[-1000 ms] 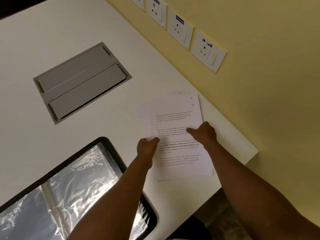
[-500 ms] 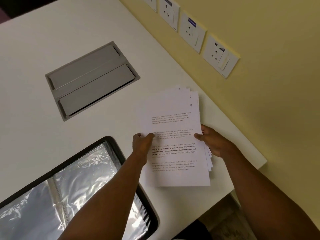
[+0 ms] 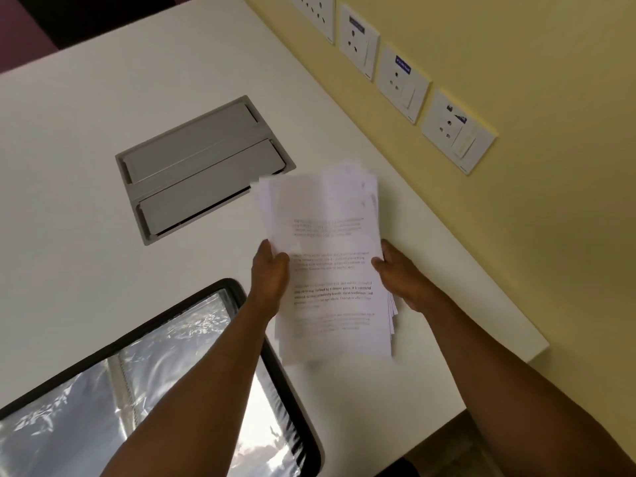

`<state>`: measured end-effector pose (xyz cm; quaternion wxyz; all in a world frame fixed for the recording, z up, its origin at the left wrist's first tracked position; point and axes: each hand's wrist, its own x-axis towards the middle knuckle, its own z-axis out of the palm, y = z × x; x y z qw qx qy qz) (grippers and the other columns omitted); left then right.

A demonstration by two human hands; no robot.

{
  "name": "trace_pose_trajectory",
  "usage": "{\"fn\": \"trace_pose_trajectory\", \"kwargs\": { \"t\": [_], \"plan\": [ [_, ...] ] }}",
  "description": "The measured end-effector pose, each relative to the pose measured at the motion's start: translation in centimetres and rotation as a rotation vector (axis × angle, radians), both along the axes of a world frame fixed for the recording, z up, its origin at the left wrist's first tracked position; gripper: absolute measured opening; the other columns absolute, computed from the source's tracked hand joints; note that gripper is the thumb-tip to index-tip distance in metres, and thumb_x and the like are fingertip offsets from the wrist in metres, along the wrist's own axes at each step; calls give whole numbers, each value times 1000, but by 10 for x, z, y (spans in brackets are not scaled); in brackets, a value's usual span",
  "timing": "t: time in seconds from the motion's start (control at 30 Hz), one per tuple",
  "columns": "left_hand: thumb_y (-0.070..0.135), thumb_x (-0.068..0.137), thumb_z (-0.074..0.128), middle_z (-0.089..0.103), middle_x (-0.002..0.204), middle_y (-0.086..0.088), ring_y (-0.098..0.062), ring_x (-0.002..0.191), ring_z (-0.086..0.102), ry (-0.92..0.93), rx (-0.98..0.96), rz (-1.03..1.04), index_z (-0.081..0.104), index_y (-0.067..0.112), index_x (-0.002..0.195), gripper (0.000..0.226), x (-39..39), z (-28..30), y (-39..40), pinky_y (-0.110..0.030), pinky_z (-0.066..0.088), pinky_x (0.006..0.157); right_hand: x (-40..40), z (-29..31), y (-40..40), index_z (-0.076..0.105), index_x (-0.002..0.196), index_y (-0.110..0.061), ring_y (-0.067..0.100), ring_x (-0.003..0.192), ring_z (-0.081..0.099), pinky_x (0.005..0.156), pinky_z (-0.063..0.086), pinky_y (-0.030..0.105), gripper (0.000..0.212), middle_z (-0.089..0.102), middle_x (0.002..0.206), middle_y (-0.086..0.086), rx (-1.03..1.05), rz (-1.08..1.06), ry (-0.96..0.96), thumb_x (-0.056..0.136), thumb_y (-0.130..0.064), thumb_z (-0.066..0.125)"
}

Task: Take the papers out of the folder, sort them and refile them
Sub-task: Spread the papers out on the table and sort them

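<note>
Far left, we see the open black-edged folder with shiny clear plastic sleeves (image 3: 120, 407) lying flat on the white table (image 3: 86, 166), cut off by the lower left frame edge; a spiral binding runs down between its sleeves. The left forearm crosses over the folder's right edge.

Next over, we see a grey rectangular metal cable hatch with two flaps (image 3: 203, 166) set flush in the table top, well apart from the folder.

Then the left hand (image 3: 270, 273): we see it gripping the left edge of the stack, thumb on top of the sheet, the other fingers hidden under the paper, so we cannot tell how they lie.

Middle-right, we see the loose stack of white printed paper sheets (image 3: 330, 263), held between both hands over the table, right of the folder and near the wall; edges uneven and fanned at the top and lower right, print blurred. Whether its lower end touches the table we cannot tell.

The right hand (image 3: 401, 275) pinches the stack's right edge, thumb on top, fingers curled under and out of sight.

Far right, we see a row of white wall sockets with switches (image 3: 402, 84) on the yellow wall (image 3: 516, 235).
</note>
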<state>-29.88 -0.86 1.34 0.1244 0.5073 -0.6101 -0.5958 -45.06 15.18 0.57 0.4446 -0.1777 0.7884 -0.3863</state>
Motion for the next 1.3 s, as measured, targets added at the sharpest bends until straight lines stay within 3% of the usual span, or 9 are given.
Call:
{"fn": "trace_pose_trajectory", "kwargs": {
  "t": [0.17,0.33,0.43,0.57,0.8,0.9,1.07,1.2,1.3],
  "plan": [
    [0,91,45,63,104,4,-10,95,63,309,-268,135,51,19,106,25,-2,47,-3,-21,56,71,5,47,-20,40,135,-28,7,105,52,81,43,20,41,53,121,-10,-324,-252,94,101,-6,35],
    [-5,81,44,59,106,9,-10,100,61,405,-338,200,44,34,112,50,4,50,-5,-30,57,80,10,54,-38,42,107,-38,1,98,57,77,49,17,41,56,108,-15,-524,-374,118,96,2,39],
    [-10,83,44,57,109,7,-6,98,61,365,-306,219,40,26,118,51,2,41,-9,-26,57,75,11,44,-51,44,99,-29,2,88,58,71,49,18,38,56,101,-6,-549,-476,119,90,7,40],
    [-5,84,45,56,114,0,-16,103,60,360,-261,200,37,19,123,46,-3,32,-9,-26,57,74,14,35,-62,44,103,-13,-3,79,56,59,46,12,30,55,98,-2,-530,-536,142,87,12,38],
    [-10,87,46,55,109,6,-12,98,58,370,-193,233,37,25,111,43,-19,32,-15,-14,53,66,5,29,-74,47,104,-15,10,85,57,61,48,16,28,58,100,1,-511,-523,144,83,1,39],
    [-10,87,45,53,113,3,-14,101,57,356,-190,218,30,18,112,40,-26,31,-18,-14,53,66,4,26,-78,47,108,-15,13,88,58,63,49,17,30,59,105,4,-474,-495,151,83,0,39],
    [-9,86,47,53,114,1,-14,102,58,319,-193,168,31,15,116,42,-29,26,-25,-24,56,74,3,20,-82,47,108,-13,17,90,59,71,53,28,28,59,99,-3,-440,-478,159,88,4,39],
    [-5,87,51,60,107,3,-12,99,60,272,-179,199,45,22,108,36,-22,18,-23,-29,54,80,3,17,-81,50,105,-13,20,92,60,76,54,37,26,61,100,0,-452,-485,150,79,-12,42],
    [-6,88,50,58,102,9,4,91,59,276,-208,197,45,29,103,39,-17,16,-23,-18,53,74,4,14,-81,52,105,-21,13,92,61,73,53,26,29,61,102,-3,-493,-531,103,85,-2,43]
  ]
}}
